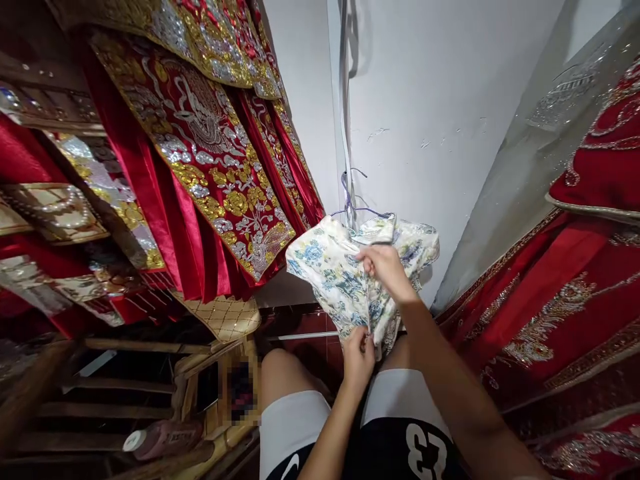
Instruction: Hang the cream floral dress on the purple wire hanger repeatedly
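Note:
A white blouse [333, 273] with blue and yellow flowers and short sleeves hangs before me on a purple wire hanger [373, 212]. Its front opening runs down the middle. My right hand [384, 267] is closed in a pinch on the cloth near the top of that opening. Lower down, my left hand [359, 353] is closed on the opening's edge close to the hem. Whether a zip or buttons lie under the fingers, I cannot tell. The blouse's lower end is partly hidden between my knees.
Red gowns [200, 147] with gold and silver embroidery hang at the left, and another red garment [550, 300] hangs at the right. A wooden chair [145, 350] stands low on the left, holding a bottle [167, 439]. Behind the blouse is a white wall [425, 100].

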A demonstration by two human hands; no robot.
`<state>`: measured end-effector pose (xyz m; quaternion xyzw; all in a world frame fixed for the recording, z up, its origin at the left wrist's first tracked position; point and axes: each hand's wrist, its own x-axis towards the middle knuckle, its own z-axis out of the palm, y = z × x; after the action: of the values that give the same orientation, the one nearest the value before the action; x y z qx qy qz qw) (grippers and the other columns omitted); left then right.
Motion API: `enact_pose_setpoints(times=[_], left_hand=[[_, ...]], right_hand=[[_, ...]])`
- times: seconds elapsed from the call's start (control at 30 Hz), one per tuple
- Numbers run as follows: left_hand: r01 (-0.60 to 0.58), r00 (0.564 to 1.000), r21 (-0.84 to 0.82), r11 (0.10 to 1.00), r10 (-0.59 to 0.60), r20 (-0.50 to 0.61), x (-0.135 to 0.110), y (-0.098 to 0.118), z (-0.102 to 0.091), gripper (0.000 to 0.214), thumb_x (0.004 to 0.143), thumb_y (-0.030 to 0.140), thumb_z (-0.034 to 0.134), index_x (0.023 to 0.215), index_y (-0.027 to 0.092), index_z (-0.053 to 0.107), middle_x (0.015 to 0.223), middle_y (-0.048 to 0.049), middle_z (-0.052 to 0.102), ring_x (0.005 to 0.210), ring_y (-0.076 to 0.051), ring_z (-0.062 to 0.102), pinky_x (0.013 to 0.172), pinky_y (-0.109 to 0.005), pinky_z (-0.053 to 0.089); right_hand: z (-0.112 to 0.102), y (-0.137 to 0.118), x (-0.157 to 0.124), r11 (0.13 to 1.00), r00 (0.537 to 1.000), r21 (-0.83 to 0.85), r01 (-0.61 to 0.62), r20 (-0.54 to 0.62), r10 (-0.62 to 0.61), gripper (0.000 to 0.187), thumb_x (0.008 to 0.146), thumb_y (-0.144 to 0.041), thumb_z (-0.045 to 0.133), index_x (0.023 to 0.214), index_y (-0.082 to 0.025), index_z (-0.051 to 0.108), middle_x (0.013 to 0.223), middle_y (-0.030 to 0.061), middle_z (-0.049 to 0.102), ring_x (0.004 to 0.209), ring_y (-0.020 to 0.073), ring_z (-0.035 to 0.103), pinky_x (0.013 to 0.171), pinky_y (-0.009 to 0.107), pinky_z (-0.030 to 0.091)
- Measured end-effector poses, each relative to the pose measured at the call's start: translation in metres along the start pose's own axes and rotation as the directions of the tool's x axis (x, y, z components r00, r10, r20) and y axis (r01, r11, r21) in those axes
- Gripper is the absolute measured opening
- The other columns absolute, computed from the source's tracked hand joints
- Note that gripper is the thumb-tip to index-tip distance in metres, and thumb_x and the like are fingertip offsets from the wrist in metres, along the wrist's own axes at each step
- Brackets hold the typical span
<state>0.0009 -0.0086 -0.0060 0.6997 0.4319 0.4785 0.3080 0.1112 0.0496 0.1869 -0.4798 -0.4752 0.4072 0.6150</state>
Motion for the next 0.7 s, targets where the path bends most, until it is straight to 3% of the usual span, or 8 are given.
enact_pose_setpoints(times=[0.1,0.23,0.27,0.33,0.4,0.5,0.6,0.7], left_hand=[[-0.056,0.983,0.081,0.995,0.041,0.181,0.018,0.002,0.005,0.019,0.084,0.012,0.048,0.068,0.021,0.043,0.067,0.0002,0.049,0.066,-0.016,0.049,0.062,-0.026,0.036],[-0.112,0.945,0.069,0.991,0.084,0.316,0.061,0.023,-0.022,0.009,0.08,0.01,0.056,0.078,0.019,0.056,0.071,0.0001,0.06,0.068,-0.016,0.056,0.068,-0.027,0.044],[-0.126,0.954,0.038,0.991,0.11,0.279,0.074,0.034,-0.035,0.011,0.083,0.012,0.057,0.091,0.019,0.06,0.079,-0.0011,0.064,0.073,-0.016,0.06,0.073,-0.028,0.046],[-0.194,0.978,-0.073,0.978,0.199,0.06,0.103,0.06,-0.064,0.037,0.092,0.019,0.055,0.129,0.019,0.053,0.092,-0.004,0.069,0.079,-0.016,0.064,0.078,-0.029,0.05],[-0.335,0.934,-0.031,0.942,0.328,-0.141,0.132,0.088,-0.09,0.044,0.1,0.025,0.047,0.144,0.021,0.043,0.092,-0.0037,0.067,0.077,-0.015,0.063,0.078,-0.03,0.051],[-0.547,0.827,0.149,0.824,0.559,-0.053,0.171,0.12,-0.111,0.028,0.101,0.025,0.047,0.125,0.021,0.06,0.101,-0.0062,0.067,0.089,-0.017,0.064,0.084,-0.031,0.05],[-0.644,0.755,0.304,0.702,0.647,0.107,0.193,0.134,-0.114,0.017,0.1,0.022,0.049,0.1,0.018,0.065,0.094,-0.0065,0.067,0.088,-0.018,0.062,0.081,-0.03,0.049],[-0.636,0.732,0.367,0.679,0.681,0.009,0.2,0.136,-0.122,0.015,0.099,0.02,0.05,0.094,0.017,0.064,0.091,-0.0064,0.067,0.085,-0.017,0.062,0.08,-0.029,0.049]], right_hand=[[0.017,-0.042,0.028,0.992,0.992,-0.02,0.124,-0.027,-0.124,0.019,0.077,-0.023,0.057,0.062,-0.016,0.065,0.04,-0.0045,0.049,0.036,0.0083,0.039,0.039,0.021,0.03],[0.028,-0.052,0.021,0.973,0.974,-0.061,0.225,0.026,-0.223,0.017,0.079,-0.02,0.053,0.069,-0.016,0.066,0.041,-0.0059,0.049,0.037,0.0093,0.042,0.041,0.021,0.031],[0.027,-0.049,0.018,0.968,0.97,-0.063,0.242,0.03,-0.24,0.017,0.079,-0.02,0.053,0.07,-0.016,0.066,0.041,-0.0064,0.048,0.038,0.0095,0.042,0.041,0.021,0.032],[0.021,-0.041,0.013,0.964,0.967,-0.068,0.255,0.036,-0.253,0.017,0.08,-0.022,0.053,0.069,-0.017,0.065,0.04,-0.0066,0.047,0.039,0.0098,0.042,0.042,0.021,0.031],[0.016,-0.036,0.013,0.961,0.963,-0.07,0.267,0.055,-0.263,0.019,0.081,-0.024,0.054,0.065,-0.017,0.063,0.04,-0.0064,0.047,0.038,0.0097,0.041,0.043,0.022,0.032],[0.014,-0.031,0.019,0.951,0.951,-0.052,0.304,0.078,-0.299,0.021,0.082,-0.027,0.055,0.064,-0.018,0.062,0.039,-0.0064,0.047,0.038,0.0098,0.04,0.045,0.023,0.032],[0.015,-0.021,0.029,0.947,0.947,-0.034,0.318,0.052,-0.316,0.021,0.082,-0.029,0.055,0.066,-0.018,0.064,0.04,-0.0067,0.046,0.04,0.0103,0.039,0.046,0.024,0.029],[0.01,0.001,0.034,0.962,0.966,-0.096,0.255,-0.018,-0.257,0.02,0.079,-0.029,0.058,0.063,-0.019,0.064,0.042,-0.0062,0.045,0.042,0.0106,0.037,0.046,0.025,0.026]])
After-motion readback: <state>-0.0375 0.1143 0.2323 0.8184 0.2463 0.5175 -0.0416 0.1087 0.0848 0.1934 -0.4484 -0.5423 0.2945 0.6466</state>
